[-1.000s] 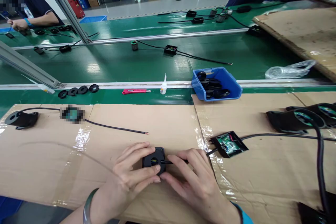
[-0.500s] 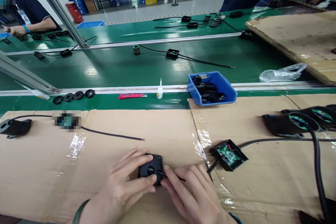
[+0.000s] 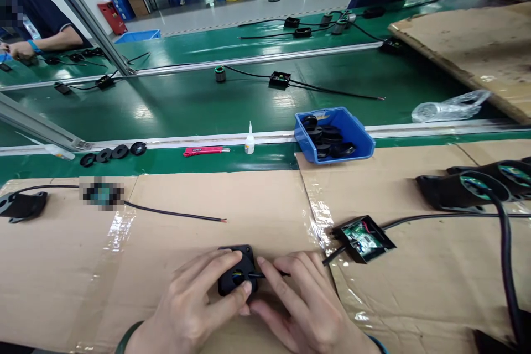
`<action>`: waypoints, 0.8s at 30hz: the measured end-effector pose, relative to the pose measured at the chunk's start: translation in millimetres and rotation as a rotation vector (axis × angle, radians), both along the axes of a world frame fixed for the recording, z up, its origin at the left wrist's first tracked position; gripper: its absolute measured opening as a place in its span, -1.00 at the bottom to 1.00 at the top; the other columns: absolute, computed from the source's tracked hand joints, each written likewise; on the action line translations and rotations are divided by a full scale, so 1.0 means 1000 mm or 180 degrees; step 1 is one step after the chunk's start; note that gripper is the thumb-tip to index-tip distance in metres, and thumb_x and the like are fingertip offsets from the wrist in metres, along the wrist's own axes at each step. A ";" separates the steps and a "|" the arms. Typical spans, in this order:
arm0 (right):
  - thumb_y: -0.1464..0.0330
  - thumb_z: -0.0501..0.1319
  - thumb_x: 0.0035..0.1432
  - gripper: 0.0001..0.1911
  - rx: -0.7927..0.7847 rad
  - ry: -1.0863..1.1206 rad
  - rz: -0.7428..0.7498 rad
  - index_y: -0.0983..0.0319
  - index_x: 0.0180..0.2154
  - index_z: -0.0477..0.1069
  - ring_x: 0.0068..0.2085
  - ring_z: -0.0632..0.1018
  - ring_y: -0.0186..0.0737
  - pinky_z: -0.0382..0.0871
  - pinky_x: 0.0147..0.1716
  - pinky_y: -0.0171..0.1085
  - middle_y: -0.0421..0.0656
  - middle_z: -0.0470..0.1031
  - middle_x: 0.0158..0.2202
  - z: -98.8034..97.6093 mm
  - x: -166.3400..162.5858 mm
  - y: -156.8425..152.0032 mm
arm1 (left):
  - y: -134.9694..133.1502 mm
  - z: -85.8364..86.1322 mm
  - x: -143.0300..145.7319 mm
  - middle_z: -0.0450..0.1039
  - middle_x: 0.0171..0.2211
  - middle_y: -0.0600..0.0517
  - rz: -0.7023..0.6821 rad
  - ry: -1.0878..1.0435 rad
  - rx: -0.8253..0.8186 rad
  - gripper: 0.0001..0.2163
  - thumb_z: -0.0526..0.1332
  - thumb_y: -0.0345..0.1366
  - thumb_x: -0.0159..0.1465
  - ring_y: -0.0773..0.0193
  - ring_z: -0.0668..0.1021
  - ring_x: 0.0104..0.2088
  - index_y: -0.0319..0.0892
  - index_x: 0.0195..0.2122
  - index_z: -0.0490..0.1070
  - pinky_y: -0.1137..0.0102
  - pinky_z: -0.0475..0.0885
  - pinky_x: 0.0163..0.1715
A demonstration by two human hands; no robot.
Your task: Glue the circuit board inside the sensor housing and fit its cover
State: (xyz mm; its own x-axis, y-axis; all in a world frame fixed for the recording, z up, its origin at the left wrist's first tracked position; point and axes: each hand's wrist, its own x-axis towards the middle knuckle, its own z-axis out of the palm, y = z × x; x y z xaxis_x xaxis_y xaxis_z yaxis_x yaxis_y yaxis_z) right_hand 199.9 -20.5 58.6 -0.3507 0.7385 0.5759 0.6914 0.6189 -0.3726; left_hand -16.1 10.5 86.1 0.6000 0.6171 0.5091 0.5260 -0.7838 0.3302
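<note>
My left hand grips a black square housing with a round hole, its thumb and fingers on opposite edges. Thin coloured wires show in the hole. A black cable runs out of the housing to the right, under the fingers of my right hand. Those fingers are bent around the cable; the thumb side is partly hidden. Farther right, the cable comes out and reaches an open black box with a green circuit board, which lies on the cardboard.
A blue bin of black rings, a small white bottle, a red cutter and several black rings line the back edge. Black housings stand at right. A wired part lies on the green belt. Co-workers sit beyond.
The wired part on the green belt has moved a little right. My hands keep their hold, with the right fingers shifted slightly along the cable. A co-worker's arm at upper right has moved.
</note>
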 end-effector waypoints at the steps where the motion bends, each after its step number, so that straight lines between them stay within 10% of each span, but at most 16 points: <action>1: 0.38 0.20 0.31 -0.72 -0.0016 -0.0002 -0.0016 0.44 -0.02 0.41 -0.32 0.41 -0.15 0.32 -0.38 -0.18 0.00 0.46 -0.32 0.000 0.000 0.000 | 0.000 -0.002 -0.001 0.54 -0.05 -0.02 -0.0053 0.0059 -0.0021 -0.89 0.24 -0.40 0.37 0.24 0.60 -0.07 -0.10 -0.19 0.57 0.35 0.64 -0.09; 16: 0.42 0.14 0.31 -0.70 -0.0250 0.0091 -0.0030 0.41 0.02 0.43 -0.22 0.47 -0.11 0.37 -0.22 -0.14 0.03 0.52 -0.23 0.010 0.001 -0.001 | 0.010 0.005 0.000 0.54 -0.03 -0.17 -0.0542 0.0624 0.0234 -0.80 0.21 -0.20 0.39 -0.14 0.48 0.18 -0.22 -0.14 0.52 -0.11 0.51 0.08; 24: 0.56 0.05 0.28 -0.73 0.0030 0.0011 0.0020 0.24 -0.23 0.51 -0.12 0.55 -0.22 0.25 -0.10 -0.12 -0.17 0.64 -0.06 0.006 -0.011 -0.012 | -0.005 -0.007 0.002 0.55 -0.01 -0.14 -0.0202 0.0577 0.0422 -0.84 0.19 -0.53 0.36 -0.02 0.49 0.18 -0.22 -0.36 0.43 -0.15 0.29 0.26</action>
